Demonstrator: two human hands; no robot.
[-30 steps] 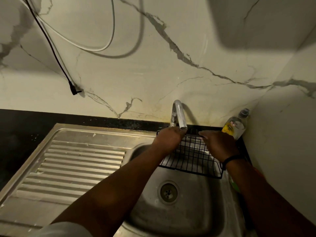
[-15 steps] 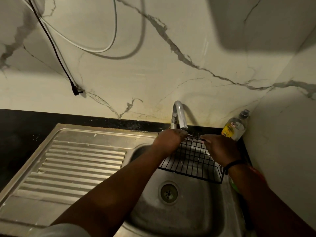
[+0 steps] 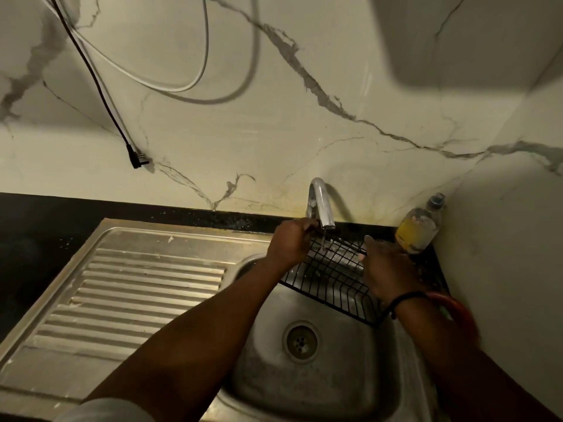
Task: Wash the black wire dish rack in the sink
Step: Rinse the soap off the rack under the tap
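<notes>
The black wire dish rack (image 3: pixel 332 277) hangs tilted over the steel sink (image 3: pixel 344 370), its far edge raised under the chrome tap (image 3: pixel 321 205). A thin stream of water falls from the spout onto the wires. My left hand (image 3: pixel 289 243) grips the rack's far left corner just beside the spout. My right hand (image 3: pixel 385 266) holds the rack's right side, fingers curled over the wires. The rack's near edge slopes down toward the drain (image 3: pixel 301 341).
A ribbed steel draining board (image 3: pixel 131 296) lies left of the basin. A clear bottle of yellow liquid (image 3: pixel 420 225) stands in the back right corner against the marble wall. A black cable with a plug (image 3: pixel 135 158) and a white cable hang on the wall.
The rack's far edge has been lifted and tipped up toward the spout. Water now runs from the tap onto it. My right hand slid along the right side.
</notes>
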